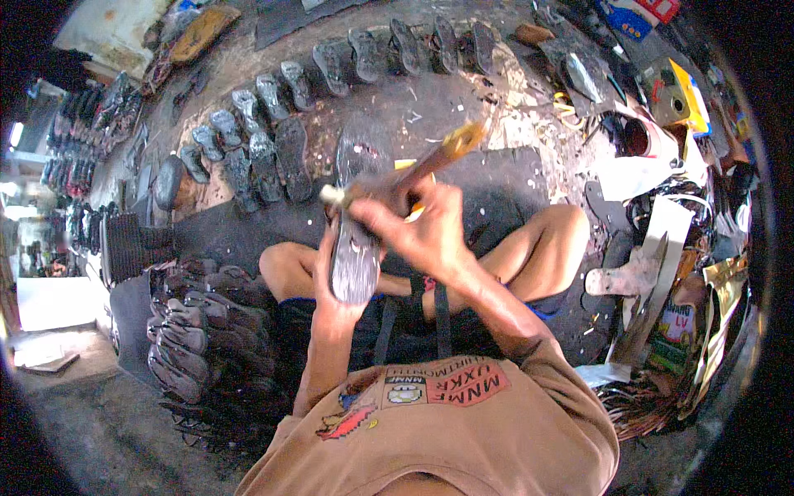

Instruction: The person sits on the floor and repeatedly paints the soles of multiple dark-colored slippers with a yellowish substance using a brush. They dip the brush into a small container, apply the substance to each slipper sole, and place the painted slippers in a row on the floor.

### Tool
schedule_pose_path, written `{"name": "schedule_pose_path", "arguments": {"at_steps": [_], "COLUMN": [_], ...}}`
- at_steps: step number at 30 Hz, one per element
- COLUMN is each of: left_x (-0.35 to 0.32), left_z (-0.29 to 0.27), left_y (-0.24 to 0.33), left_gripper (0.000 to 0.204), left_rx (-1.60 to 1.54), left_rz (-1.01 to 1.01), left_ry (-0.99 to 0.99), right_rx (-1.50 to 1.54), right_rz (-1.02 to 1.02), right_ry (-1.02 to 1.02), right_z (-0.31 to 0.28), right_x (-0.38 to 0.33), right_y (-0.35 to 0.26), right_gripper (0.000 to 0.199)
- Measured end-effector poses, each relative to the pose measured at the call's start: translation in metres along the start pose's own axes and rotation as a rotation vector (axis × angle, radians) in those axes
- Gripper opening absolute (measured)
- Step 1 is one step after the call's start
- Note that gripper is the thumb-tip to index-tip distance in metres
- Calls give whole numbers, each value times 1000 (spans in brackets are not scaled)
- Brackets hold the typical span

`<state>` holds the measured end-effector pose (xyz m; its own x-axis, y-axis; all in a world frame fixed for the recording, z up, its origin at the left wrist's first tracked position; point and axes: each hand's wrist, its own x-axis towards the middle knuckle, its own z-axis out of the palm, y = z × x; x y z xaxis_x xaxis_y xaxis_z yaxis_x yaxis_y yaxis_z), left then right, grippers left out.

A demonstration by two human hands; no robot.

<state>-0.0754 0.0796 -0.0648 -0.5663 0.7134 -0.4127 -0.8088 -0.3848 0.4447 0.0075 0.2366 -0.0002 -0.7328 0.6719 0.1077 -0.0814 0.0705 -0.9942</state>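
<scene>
My left hand (324, 277) is wrapped around the side and underside of a dark shoe sole (356, 277), held lengthwise above my lap. Its upper face is streaked and glossy near my wrist, and the far end is blurred. My right hand (430, 231) is closed around a wooden-handled brush (451, 147), smeared by motion. The pale brush tip lies over the sole's left edge; whether it touches cannot be made out.
Soles (331, 70) stand in an arc on the floor ahead, several of them shiny. At my left is a heap of dark sandals (198, 331). A yellow box (676, 97), a cup (638, 136) and a long flat blade-like piece (645, 306) lie to the right.
</scene>
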Motion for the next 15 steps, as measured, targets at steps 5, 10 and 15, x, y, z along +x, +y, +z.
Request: {"name": "schedule_pose_path", "arguments": {"at_steps": [5, 10, 15], "left_x": [7, 25, 11], "left_z": [-33, -22, -21], "left_y": [16, 8, 0], "left_gripper": [50, 45, 48], "left_rx": [238, 347, -40], "left_rz": [126, 321, 116], "left_ry": [-80, -169, -181], "right_rx": [212, -242, -345], "right_rz": [-398, -190, -160], "right_ry": [-136, -66, 270], "right_z": [31, 15, -26], "right_x": [-69, -67, 13], "right_y": [6, 12, 38], "right_gripper": [33, 17, 25]}}
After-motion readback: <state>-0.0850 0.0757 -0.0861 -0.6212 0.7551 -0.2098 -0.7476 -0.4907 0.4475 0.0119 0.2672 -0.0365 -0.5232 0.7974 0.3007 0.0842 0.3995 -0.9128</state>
